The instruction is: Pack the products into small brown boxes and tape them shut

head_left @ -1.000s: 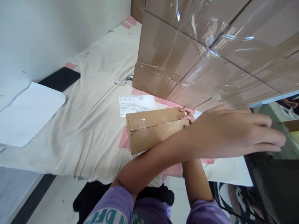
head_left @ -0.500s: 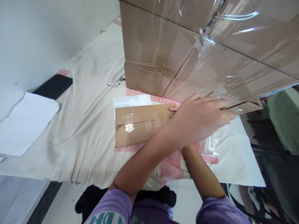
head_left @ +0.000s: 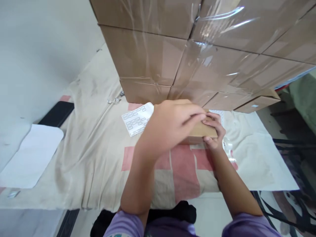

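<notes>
Two hands now on small box (head_left: 203, 131) | my left hand (head_left: 170, 126), back from its rightward reach, cupped over the top, grip cannot be told | my right hand (head_left: 214, 130) clamps the right end | it sits at the far edge of the cloth (head_left: 93, 131), just before wrapped cartons (head_left: 148, 56), sticker sheet (head_left: 134, 119) at left.

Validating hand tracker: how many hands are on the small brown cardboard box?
2. Left hand lies across the top of the small brown cardboard box; right hand clasps its right end.
</notes>
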A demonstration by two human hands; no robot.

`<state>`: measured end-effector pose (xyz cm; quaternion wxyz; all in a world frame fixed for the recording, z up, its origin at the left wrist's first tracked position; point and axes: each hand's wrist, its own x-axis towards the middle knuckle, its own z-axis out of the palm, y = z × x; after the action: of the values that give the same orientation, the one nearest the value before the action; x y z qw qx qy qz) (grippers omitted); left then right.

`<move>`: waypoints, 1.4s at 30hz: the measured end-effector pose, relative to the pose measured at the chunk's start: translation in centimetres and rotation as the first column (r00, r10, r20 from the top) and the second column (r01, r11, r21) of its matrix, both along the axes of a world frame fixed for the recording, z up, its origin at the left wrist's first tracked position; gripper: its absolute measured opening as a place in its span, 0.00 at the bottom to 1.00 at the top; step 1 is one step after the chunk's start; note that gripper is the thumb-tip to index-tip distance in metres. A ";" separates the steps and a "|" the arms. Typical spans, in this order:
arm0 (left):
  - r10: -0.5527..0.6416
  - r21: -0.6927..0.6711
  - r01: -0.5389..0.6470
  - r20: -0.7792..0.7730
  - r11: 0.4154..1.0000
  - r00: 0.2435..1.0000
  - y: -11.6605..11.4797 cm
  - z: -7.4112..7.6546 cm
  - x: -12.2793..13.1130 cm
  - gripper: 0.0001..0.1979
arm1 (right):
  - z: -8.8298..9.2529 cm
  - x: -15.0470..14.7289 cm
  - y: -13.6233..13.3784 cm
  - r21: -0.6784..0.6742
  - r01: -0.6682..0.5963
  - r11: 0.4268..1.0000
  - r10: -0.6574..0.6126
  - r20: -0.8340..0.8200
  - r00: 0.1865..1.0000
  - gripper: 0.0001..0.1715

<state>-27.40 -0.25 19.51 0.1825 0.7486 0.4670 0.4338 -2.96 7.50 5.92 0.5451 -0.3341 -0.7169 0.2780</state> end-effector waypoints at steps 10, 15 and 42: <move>0.097 -0.319 -0.031 0.192 0.947 0.977 1.9 -2.2 -1.5 0.11 | -0.8 0.5 -0.4 0.166 -0.112 0.980 0.103 0.067 0.992 0.27; 0.110 -0.399 -0.032 0.172 0.916 0.979 1.5 -2.4 -3.2 0.15 | -0.6 1.0 -0.4 0.158 -0.125 0.980 0.114 0.079 0.990 0.28; 0.045 -0.408 0.027 0.166 0.913 0.985 0.8 -3.1 -6.1 0.19 | -0.5 1.3 -0.2 0.307 -0.184 0.934 0.126 0.201 0.972 0.36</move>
<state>-33.54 0.50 16.41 0.3725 0.6517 0.5332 0.3901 -1.64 7.33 5.39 0.5025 -0.2060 -0.8227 0.1681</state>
